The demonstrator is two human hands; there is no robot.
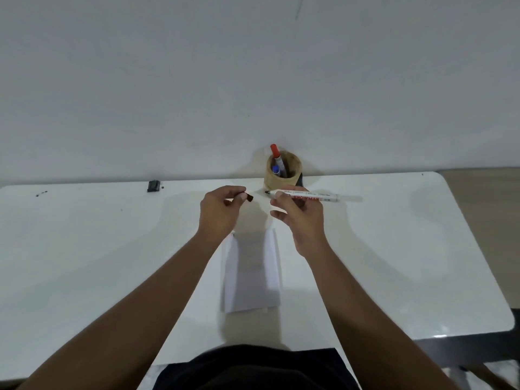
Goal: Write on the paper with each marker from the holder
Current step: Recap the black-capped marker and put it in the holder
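Paper (253, 273) lies flat on the white table (394, 263), blank, between our forearms. Above it, our left hand (222, 211) pinches the dark cap (250, 197); our right hand (299, 213) grips the uncapped white marker (312, 196), tip pointing left, held off the paper. Beyond, wooden holder (282, 172) at the wall holds a red-capped marker (275, 155) and a blue-capped marker (276, 170).

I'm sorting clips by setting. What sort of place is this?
Probably a plain desk set against a bare wall, at home or in an office: a white table, a wooden holder with markers, and a sheet of paper.
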